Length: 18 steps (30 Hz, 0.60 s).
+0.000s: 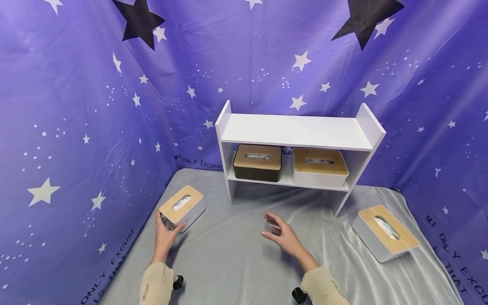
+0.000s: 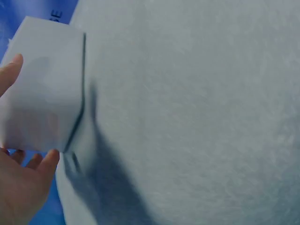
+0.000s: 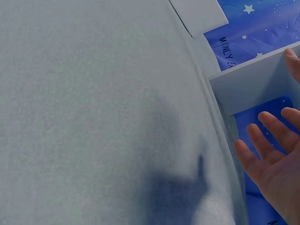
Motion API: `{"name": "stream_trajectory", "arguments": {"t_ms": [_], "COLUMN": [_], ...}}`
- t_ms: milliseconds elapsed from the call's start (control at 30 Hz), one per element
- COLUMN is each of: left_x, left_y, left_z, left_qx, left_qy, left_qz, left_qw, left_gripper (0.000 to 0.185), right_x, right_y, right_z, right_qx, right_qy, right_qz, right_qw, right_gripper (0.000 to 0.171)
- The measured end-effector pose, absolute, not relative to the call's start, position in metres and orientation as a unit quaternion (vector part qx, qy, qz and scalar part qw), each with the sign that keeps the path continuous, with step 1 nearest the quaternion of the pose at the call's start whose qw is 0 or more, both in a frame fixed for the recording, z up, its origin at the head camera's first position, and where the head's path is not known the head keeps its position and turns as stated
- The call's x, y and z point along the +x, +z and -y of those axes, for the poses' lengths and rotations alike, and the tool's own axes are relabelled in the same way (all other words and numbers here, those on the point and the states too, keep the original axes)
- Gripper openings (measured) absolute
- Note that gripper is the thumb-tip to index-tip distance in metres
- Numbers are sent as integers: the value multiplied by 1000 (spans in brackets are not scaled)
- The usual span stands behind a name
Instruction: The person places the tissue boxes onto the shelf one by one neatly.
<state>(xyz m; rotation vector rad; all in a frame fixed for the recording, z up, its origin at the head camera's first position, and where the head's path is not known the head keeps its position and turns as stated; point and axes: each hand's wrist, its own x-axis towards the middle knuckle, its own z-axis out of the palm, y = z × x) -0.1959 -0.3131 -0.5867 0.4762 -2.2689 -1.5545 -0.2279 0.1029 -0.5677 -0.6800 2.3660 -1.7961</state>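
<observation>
At the left of the cloth is a white tissue box [image 1: 194, 214] with a light wooden lid. My left hand [image 1: 164, 237] grips its near end, thumb on one side and fingers on the other. The left wrist view shows the box's pale wall [image 2: 47, 89] between the thumb and the fingers [image 2: 49, 164]. Whether the box bears fully on the cloth, I cannot tell. My right hand [image 1: 284, 237] hovers in front of the white shelf [image 1: 293, 129], fingers spread and slightly bent, holding nothing. In the right wrist view that hand [image 3: 276, 164] shows its loose fingers near the shelf's side panel.
On the shelf's lower board stand a dark tissue box [image 1: 257, 174] and a white tissue box [image 1: 320, 180], both wood-lidded. Another white tissue box [image 1: 375, 241] lies at the right. Grey cloth [image 1: 236, 254] covers the surface; a purple star curtain [image 1: 251, 55] encloses it.
</observation>
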Motion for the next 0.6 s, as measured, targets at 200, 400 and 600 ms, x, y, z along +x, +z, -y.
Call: {"name": "stream_trajectory", "arguments": {"t_ms": [200,400,600], "left_x": [-203,-205,-200], "left_y": [-595,-592,-586], "left_z": [321,328,328], "left_qx": [129,138,145], "left_qy": [-571,-548,-520], "left_qz": [791,808,829], "left_qw": [178,167,145], "left_gripper": [117,117,113], "right_x": [-227,-228,-227], "right_y": [-568,-568,-567], "right_z": [-106,-106,-107], "right_qx": [-221,-216,-217], "right_qy": [-581,-579,-578], "right_qz": [-782,-785,-785], "right_qw": [42,38,46], "right_gripper": [68,67,67]}}
